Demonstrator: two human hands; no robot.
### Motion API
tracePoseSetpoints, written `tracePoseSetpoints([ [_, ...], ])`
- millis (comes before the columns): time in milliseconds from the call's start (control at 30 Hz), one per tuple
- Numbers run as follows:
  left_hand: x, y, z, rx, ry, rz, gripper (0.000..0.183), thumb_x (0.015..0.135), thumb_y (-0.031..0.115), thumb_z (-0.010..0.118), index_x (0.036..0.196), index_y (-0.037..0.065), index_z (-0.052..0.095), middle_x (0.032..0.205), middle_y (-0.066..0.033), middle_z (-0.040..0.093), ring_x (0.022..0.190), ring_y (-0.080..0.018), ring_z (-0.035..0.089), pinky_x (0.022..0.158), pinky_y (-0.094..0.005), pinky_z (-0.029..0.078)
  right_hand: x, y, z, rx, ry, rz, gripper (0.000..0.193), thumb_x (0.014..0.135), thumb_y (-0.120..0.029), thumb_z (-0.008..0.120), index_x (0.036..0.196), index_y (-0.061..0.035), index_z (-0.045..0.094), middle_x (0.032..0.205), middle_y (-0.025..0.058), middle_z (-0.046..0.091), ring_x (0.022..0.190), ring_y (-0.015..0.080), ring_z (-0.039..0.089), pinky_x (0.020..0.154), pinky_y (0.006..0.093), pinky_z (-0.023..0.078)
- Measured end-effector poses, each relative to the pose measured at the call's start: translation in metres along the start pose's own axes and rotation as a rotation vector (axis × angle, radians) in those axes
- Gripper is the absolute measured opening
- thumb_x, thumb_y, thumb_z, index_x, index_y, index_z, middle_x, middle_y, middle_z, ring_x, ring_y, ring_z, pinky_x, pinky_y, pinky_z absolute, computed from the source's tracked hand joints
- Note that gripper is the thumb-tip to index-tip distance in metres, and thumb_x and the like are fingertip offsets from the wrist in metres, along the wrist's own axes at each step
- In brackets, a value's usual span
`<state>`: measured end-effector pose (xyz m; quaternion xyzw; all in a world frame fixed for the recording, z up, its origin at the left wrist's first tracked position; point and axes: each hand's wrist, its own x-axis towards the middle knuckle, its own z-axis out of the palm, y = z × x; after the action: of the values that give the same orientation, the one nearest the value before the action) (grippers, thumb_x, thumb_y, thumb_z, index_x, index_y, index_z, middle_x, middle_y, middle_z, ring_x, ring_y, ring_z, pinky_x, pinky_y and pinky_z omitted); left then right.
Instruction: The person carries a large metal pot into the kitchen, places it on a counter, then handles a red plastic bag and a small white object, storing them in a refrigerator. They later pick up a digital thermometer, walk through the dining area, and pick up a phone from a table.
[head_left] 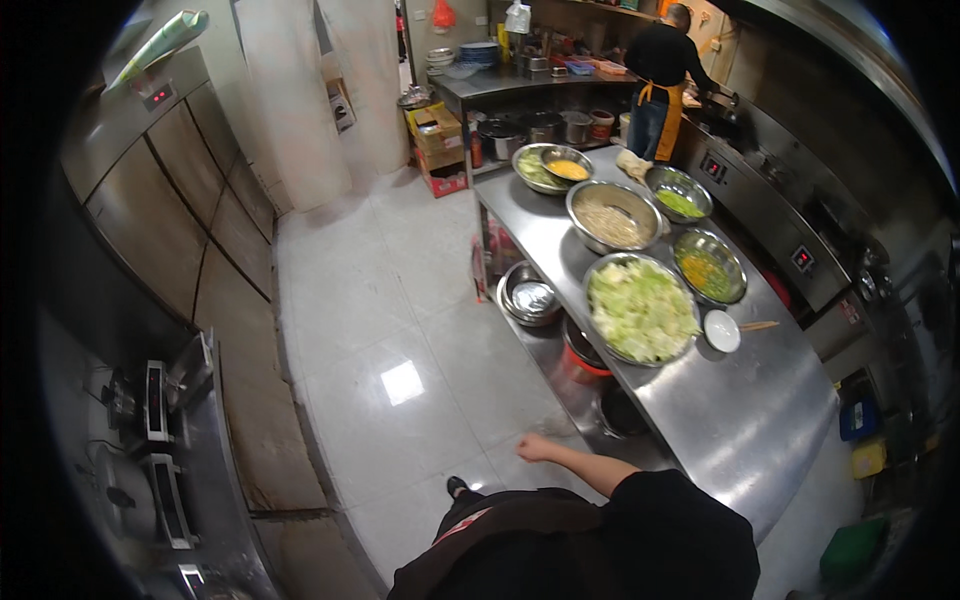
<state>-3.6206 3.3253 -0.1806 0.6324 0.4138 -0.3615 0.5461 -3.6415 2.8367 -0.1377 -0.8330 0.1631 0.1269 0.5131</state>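
My right hand [533,447] hangs in front of my body, its fingers curled in a loose fist with nothing visible in them. It is over the tiled floor, left of a steel worktable [730,420] and apart from it. My left hand is out of view. On the worktable, the nearest bowl [643,308] is heaped with chopped pale green cabbage. Behind it stands a steel bowl of thin, pale strips in liquid [612,217]. To the right are a bowl with yellow and green pieces [708,268] and a small white bowl [722,331] beside wooden chopsticks [758,326].
A person in a yellow apron [661,90] works at the stove line along the right. Steel cabinets [200,190] line the left side. Cardboard boxes [438,140] are stacked at the back. Steel basins [530,295] and a red bucket [582,355] occupy the worktable's lower shelf.
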Motion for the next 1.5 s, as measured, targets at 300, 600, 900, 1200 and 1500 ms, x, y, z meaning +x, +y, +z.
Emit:
tracePoseSetpoints([
  [300,0.071,0.324,0.056,0.23,-0.063,0.387,0.013,0.084,0.013,0.047,0.088,0.001,0.05,0.068,-0.0084,0.056,0.052,-0.0155,0.054,0.041,-0.0264,0.043,-0.043,0.063,-0.001,0.415,0.222,0.928,0.019,0.081,-0.02,0.054,0.075,-0.0029,0.061,0.067,0.0102,0.061,0.053,0.0201,0.06,0.044,0.032,0.046],
  [600,0.116,0.437,0.218,0.403,-0.321,0.43,0.021,0.083,0.018,0.053,0.095,0.002,0.058,0.074,-0.0066,0.061,0.059,-0.013,0.056,0.048,-0.0243,0.045,0.109,0.02,-0.03,0.255,-0.084,0.624,0.024,0.077,-0.022,0.052,0.064,-0.0043,0.062,0.057,0.0087,0.059,0.048,0.0206,0.057,0.045,0.0324,0.046],
  [900,0.146,0.462,0.149,0.102,-0.006,0.102,0.012,0.081,0.014,0.05,0.076,0.004,0.054,0.059,-0.0058,0.054,0.05,-0.0166,0.053,0.037,-0.0268,0.035,0.472,-0.07,-0.222,0.004,0.113,0.493,0.021,0.072,-0.017,0.051,0.067,-0.0008,0.062,0.054,0.0105,0.057,0.043,0.0176,0.053,0.04,0.0313,0.042],
  [1200,0.268,0.558,0.136,-0.06,0.086,-0.138,0.014,0.081,0.014,0.047,0.077,0.003,0.054,0.061,-0.0089,0.056,0.05,-0.02,0.053,0.037,-0.0321,0.037,0.671,-0.173,-0.24,0.372,0.19,0.376,0.02,0.081,-0.02,0.054,0.089,-0.0022,0.061,0.069,0.0061,0.061,0.055,0.0114,0.056,0.046,0.0252,0.045],
  [1500,0.334,0.939,0.293,0.394,-0.072,0.338,0.025,0.085,0.021,0.049,0.1,0.001,0.054,0.085,-0.0114,0.062,0.07,-0.0214,0.06,0.058,-0.0316,0.048,0.629,-0.166,-0.199,0.351,0.231,0.703,0.017,0.074,-0.014,0.054,0.063,-0.0024,0.058,0.056,0.0078,0.056,0.046,0.0168,0.054,0.045,0.0298,0.045],
])
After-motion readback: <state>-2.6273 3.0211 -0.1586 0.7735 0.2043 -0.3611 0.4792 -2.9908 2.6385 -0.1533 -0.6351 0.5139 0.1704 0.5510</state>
